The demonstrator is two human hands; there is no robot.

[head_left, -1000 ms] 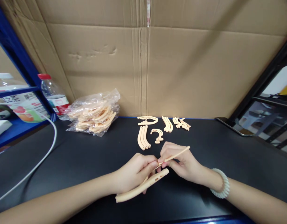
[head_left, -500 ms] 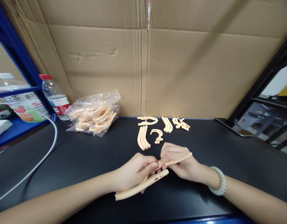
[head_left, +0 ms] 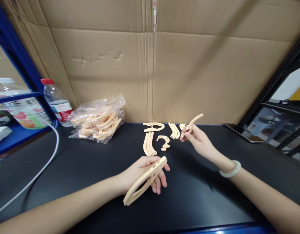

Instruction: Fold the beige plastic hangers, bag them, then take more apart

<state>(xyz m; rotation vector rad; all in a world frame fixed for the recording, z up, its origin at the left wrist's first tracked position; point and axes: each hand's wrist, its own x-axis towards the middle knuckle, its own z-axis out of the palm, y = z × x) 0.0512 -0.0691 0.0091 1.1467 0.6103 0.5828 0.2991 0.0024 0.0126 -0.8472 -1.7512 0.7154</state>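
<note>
My left hand (head_left: pixel 137 174), low in the middle, holds a cream plastic hanger frame (head_left: pixel 150 171) with a long opening and small slots along its edge. The thumb side is hidden behind the frame, while several fingertips stick out beyond it. Further off to the right, my right hand (head_left: pixel 201 141) pinches a slim curved hanger arm (head_left: pixel 195 121), its free end pointing up. That hand is raised over the small hook pieces (head_left: pixel 182 126) and partly covers them. Between the hands lie three curved arms (head_left: pixel 150 143) side by side and hanger hooks (head_left: pixel 165 141).
Another hanger frame (head_left: pixel 154 124) and a row of short curved arms (head_left: pixel 174 130) lie at the back. A clear bag of hanger parts (head_left: pixel 98 122) and a red-capped bottle (head_left: pixel 58 104) stand left. A white cable (head_left: pixel 48 159) crosses the left side; a phone (head_left: pixel 242 133) lies right.
My hands have come apart. The right has moved away, up and to the right, with the slim curved arm; the left has tilted the hanger frame more upright.
</note>
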